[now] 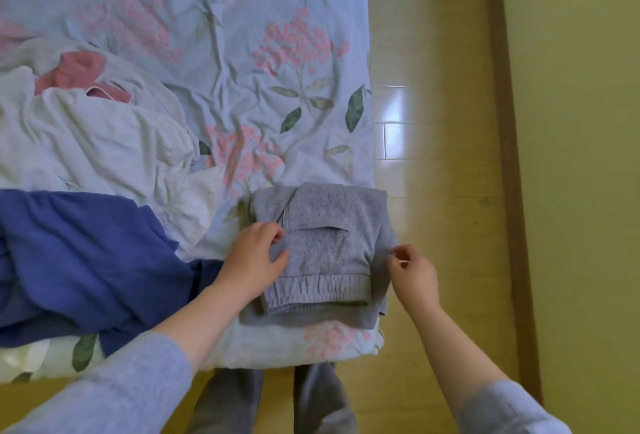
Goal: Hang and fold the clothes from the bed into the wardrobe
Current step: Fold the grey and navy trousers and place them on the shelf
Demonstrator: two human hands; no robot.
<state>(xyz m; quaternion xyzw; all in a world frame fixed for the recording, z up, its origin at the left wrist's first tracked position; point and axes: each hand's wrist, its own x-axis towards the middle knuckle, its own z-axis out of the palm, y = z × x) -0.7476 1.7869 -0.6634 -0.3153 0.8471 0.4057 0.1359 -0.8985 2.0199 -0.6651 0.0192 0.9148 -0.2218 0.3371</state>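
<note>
1. I see a bed [242, 53] under a floral sheet, beside yellow flooring; unfolded clothes, a blue garment [79, 253] and white ones [97, 136], lie at nine o'clock.
2. The grey folded garment [322, 253] sits at the bed's corner, about five o'clock.
3. My left hand [254, 260] pinches its left edge, fingers closed on cloth.
4. My right hand [412, 272] pinches the right edge between thumb and forefinger.
5. I'd tuck both sides evenly, smooth the waistband, then lift it flat so the fold holds.
</note>
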